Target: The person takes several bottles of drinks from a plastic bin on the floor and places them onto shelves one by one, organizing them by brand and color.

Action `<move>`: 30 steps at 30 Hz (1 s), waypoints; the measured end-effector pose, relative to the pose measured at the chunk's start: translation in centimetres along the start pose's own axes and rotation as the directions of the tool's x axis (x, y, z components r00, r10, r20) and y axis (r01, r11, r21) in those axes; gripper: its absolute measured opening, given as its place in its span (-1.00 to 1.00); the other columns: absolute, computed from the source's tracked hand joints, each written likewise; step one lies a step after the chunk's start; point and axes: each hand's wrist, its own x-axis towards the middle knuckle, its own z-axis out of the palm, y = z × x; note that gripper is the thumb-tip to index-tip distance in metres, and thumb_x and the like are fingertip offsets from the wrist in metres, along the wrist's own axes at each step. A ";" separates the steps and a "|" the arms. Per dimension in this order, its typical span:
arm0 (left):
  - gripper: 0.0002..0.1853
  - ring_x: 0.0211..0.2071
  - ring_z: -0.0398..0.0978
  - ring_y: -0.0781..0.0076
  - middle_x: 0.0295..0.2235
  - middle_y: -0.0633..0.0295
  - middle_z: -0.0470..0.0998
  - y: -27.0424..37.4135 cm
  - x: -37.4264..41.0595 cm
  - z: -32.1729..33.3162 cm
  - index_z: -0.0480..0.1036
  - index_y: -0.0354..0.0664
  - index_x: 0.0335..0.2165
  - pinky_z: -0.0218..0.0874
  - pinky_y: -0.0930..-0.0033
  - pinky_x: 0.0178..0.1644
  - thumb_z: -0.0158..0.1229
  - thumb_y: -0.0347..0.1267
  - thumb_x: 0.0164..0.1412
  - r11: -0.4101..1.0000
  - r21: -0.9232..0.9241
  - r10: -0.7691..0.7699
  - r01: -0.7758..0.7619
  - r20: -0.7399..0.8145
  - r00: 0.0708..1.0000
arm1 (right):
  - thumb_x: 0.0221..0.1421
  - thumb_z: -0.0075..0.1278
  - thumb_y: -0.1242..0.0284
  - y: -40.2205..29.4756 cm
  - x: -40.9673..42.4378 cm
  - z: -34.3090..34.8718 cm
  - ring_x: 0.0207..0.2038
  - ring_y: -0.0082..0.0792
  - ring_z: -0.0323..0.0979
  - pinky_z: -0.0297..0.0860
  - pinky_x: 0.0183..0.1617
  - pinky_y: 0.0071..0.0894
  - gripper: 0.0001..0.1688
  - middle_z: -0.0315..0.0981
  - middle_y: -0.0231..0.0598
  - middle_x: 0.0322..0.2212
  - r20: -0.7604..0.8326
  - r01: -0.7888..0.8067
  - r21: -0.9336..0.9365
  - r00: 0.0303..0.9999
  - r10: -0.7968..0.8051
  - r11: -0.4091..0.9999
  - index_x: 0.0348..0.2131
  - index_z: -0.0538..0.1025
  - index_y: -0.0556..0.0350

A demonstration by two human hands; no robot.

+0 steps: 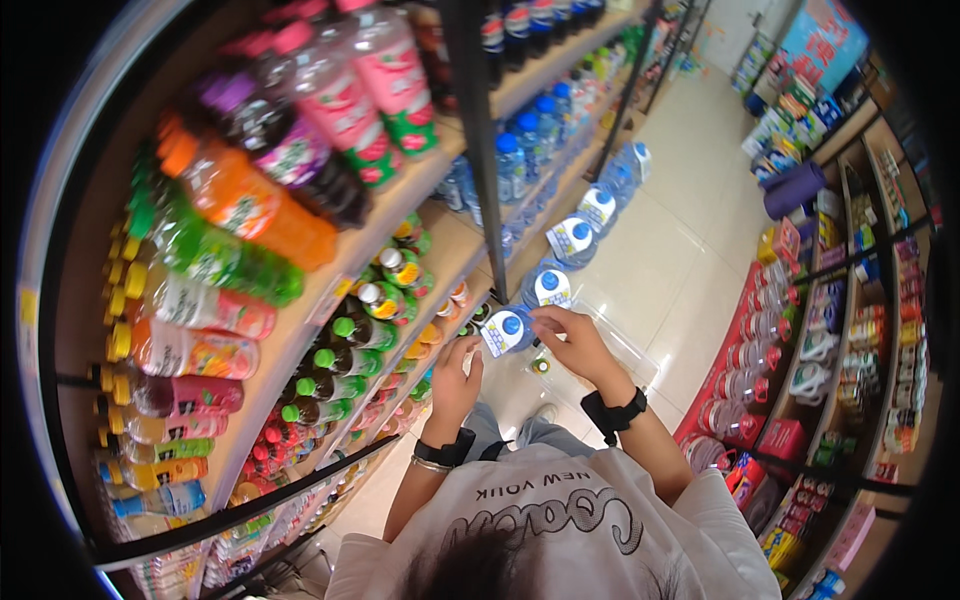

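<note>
My left hand (pixel 456 375) is raised near the front of the drink shelf, its fingers curled loosely; whether something thin is between them I cannot tell. To its right my right hand (pixel 574 341) hangs with bent fingers beside a large water bottle with a blue cap (pixel 508 330); touch is unclear. Both wrists wear black bands. Another large water bottle (pixel 550 285) stands just beyond the right fingertips. A clear plastic bin (pixel 630 352) is below the right hand on the floor, with a small green-capped bottle (pixel 540 366) in it.
Shelves on the left hold green-capped bottles (pixel 322 358), an orange soda bottle (pixel 247 202) and blue-capped water bottles (pixel 510 161). A black shelf post (pixel 480 142) rises nearby. More large water bottles (pixel 574 236) line the floor. Across the tiled aisle (pixel 660 225) stand jugs with pink handles (pixel 742 382).
</note>
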 end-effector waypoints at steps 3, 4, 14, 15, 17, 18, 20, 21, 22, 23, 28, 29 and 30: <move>-0.71 -0.20 0.48 0.05 -0.23 0.05 0.53 0.5 1.4 -4.1 0.46 -0.24 -0.17 0.31 0.16 -0.08 0.17 -0.53 0.06 0.993 0.116 0.034 -0.024 -0.086 0.996 | 0.14 0.04 0.53 -3.3 3.6 4.2 -0.30 -0.32 0.59 0.47 -0.18 -0.37 -0.73 0.60 -0.12 -0.33 0.115 0.143 0.037 0.982 -0.146 0.989 -0.13 0.52 0.19; -0.70 -0.19 0.46 0.04 -0.23 0.04 0.53 -0.1 1.9 -5.4 0.46 -0.24 -0.17 0.30 0.14 -0.07 0.18 -0.54 0.05 0.982 0.175 0.091 -0.069 -0.122 0.988 | 0.17 0.03 0.53 -3.6 4.7 5.7 -0.30 -0.38 0.58 0.47 -0.17 -0.40 -0.74 0.60 -0.16 -0.32 0.148 0.199 0.052 0.968 -0.205 0.979 -0.12 0.52 0.19; -0.32 0.08 0.38 0.02 0.01 0.05 0.47 -6.3 5.9 -12.2 0.34 -0.09 0.11 0.18 -0.03 0.13 0.30 -0.32 -0.04 0.774 0.626 0.053 0.095 -0.214 0.975 | -0.05 0.03 0.54 -10.0 13.2 16.4 -0.30 0.07 0.51 0.44 -0.24 0.00 -0.61 0.54 0.01 -0.33 0.323 0.438 -0.390 0.889 -0.325 0.810 -0.14 0.51 0.10; -0.31 0.07 0.38 0.00 0.02 0.03 0.47 -6.7 6.3 -12.3 0.34 -0.10 0.12 0.18 -0.04 0.12 0.30 -0.31 -0.04 0.789 0.597 -0.045 0.145 -0.179 0.983 | -0.06 0.04 0.53 -9.6 13.7 17.4 -0.29 0.08 0.51 0.44 -0.23 0.00 -0.61 0.54 0.03 -0.33 0.340 0.439 -0.433 0.888 -0.309 0.787 -0.14 0.50 0.12; -0.29 0.05 0.40 -0.03 0.02 0.01 0.47 -6.8 7.2 -12.3 0.34 -0.10 0.12 0.19 -0.06 0.12 0.32 -0.29 -0.06 0.803 0.544 -0.228 0.243 -0.096 0.969 | -0.06 0.06 0.51 -8.2 14.8 19.1 -0.26 0.09 0.51 0.45 -0.20 -0.01 -0.62 0.52 0.07 -0.31 0.366 0.440 -0.518 0.889 -0.276 0.734 -0.16 0.49 0.15; -0.25 0.04 0.42 -0.03 0.02 -0.01 0.47 -7.3 7.2 -12.4 0.32 -0.11 0.14 0.20 -0.09 0.11 0.33 -0.27 -0.07 0.783 0.601 -0.101 0.158 -0.127 0.987 | -0.07 0.07 0.50 -7.9 15.0 19.6 -0.25 0.09 0.50 0.45 -0.18 -0.02 -0.60 0.51 0.09 -0.30 0.393 0.443 -0.524 0.883 -0.254 0.728 -0.15 0.48 0.17; -0.24 0.04 0.42 -0.02 0.03 -0.01 0.46 -8.1 7.0 -12.3 0.31 -0.11 0.15 0.20 -0.10 0.11 0.33 -0.27 -0.07 0.762 0.616 -0.176 0.201 -0.101 0.979 | -0.09 0.10 0.50 -7.4 15.5 20.3 -0.23 0.11 0.49 0.45 -0.16 -0.03 -0.58 0.50 0.11 -0.29 0.448 0.450 -0.535 0.869 -0.211 0.715 -0.15 0.46 0.20; -0.23 0.04 0.42 -0.02 0.03 -0.01 0.46 -8.2 7.1 -12.3 0.30 -0.11 0.15 0.20 -0.10 0.12 0.33 -0.27 -0.07 0.752 0.622 -0.210 0.217 -0.085 0.974 | -0.12 0.09 0.53 -6.5 15.7 20.8 -0.27 0.11 0.50 0.45 -0.19 -0.01 -0.56 0.50 0.10 -0.32 0.418 0.465 -0.528 0.871 -0.259 0.711 -0.15 0.47 0.21; -0.23 0.05 0.41 0.00 0.04 0.00 0.46 -7.9 7.1 -12.4 0.29 -0.08 0.17 0.20 -0.10 0.12 0.32 -0.28 -0.06 0.754 0.628 -0.170 0.190 -0.093 0.981 | -0.15 0.09 0.56 -5.6 15.7 21.1 -0.30 0.11 0.51 0.46 -0.22 0.00 -0.55 0.51 0.09 -0.35 0.388 0.482 -0.523 0.869 -0.307 0.703 -0.15 0.47 0.22; -0.24 0.05 0.41 0.00 0.04 0.01 0.46 -7.9 7.1 -12.5 0.30 -0.07 0.15 0.19 -0.10 0.13 0.32 -0.29 -0.07 0.766 0.620 -0.142 0.169 -0.094 0.985 | -0.18 0.09 0.59 -4.6 15.6 21.4 -0.34 0.11 0.52 0.46 -0.25 0.01 -0.53 0.52 0.07 -0.38 0.358 0.501 -0.518 0.863 -0.356 0.693 -0.15 0.47 0.23; -0.31 0.08 0.38 0.01 0.06 0.07 0.44 -8.0 5.9 -12.6 0.40 -0.03 0.07 0.13 -0.04 0.19 0.35 -0.32 -0.14 0.817 0.554 -0.132 0.160 -0.090 0.987 | -0.13 0.18 0.56 -4.5 13.7 20.8 -0.09 0.10 0.43 0.41 -0.06 -0.05 -0.42 0.37 0.10 -0.11 0.386 0.527 -0.389 0.838 -0.386 0.756 -0.05 0.38 0.23; -0.30 0.08 0.37 0.01 0.06 0.08 0.43 -7.6 5.5 -12.4 0.40 -0.04 0.06 0.14 -0.03 0.17 0.36 -0.32 -0.16 0.801 0.586 -0.074 0.122 -0.105 0.992 | -0.11 0.18 0.56 -4.0 13.4 20.3 -0.06 0.10 0.41 0.40 -0.03 -0.06 -0.42 0.35 0.09 -0.08 0.402 0.534 -0.384 0.831 -0.385 0.753 -0.04 0.37 0.22; -0.29 0.08 0.36 0.02 0.05 0.09 0.42 -6.8 5.2 -12.3 0.40 -0.06 0.05 0.14 -0.03 0.16 0.37 -0.32 -0.17 0.780 0.621 -0.015 0.083 -0.114 0.993 | -0.10 0.18 0.56 -4.0 13.1 19.9 -0.03 0.10 0.39 0.38 -0.01 -0.07 -0.42 0.33 0.08 -0.05 0.415 0.540 -0.377 0.825 -0.384 0.753 -0.03 0.36 0.21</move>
